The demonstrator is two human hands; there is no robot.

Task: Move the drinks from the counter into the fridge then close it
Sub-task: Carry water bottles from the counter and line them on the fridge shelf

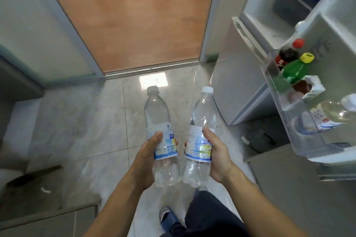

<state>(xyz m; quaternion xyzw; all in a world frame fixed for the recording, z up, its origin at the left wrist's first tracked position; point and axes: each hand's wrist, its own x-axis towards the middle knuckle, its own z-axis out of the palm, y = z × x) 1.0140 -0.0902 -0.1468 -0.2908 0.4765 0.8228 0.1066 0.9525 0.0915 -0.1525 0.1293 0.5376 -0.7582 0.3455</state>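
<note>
over the grey tiled floor (96,121), each hand carries one clear plastic water bottle: left hand (148,161) wraps the left bottle (159,121), right hand (217,158) the right bottle (202,121), each grip clamped at the label, likely for control. both bottles ride upright, near the open fridge door shelf (277,90), where a gap seems free.

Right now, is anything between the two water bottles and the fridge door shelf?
Nothing visible blocks the way: the fridge door is open. But its upper shelf already holds a cola bottle, a green bottle and a carton, leaving little room.
</note>
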